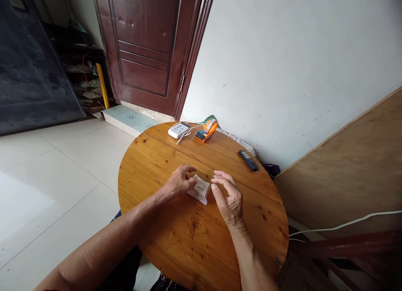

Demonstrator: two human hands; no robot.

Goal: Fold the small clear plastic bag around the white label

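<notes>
A small flat clear plastic packet (201,189) with a pale printed piece inside lies on the round wooden table (176,249). My left hand (182,180) is at the packet's left side, thumb and fingers apart, its thumb over or close by the packet's edge; whether it touches cannot be made out. To the right of the packet, my right hand (229,194) hovers with curved, parted fingers and holds nothing. Its thumb tip comes near the packet's right edge.
Towards the table's far edge are a white device (179,130) with a cable and an orange tape dispenser (206,132). A blurred dark remote-like object (248,160) lies at the right. The white wall (282,73) borders the table's far right side.
</notes>
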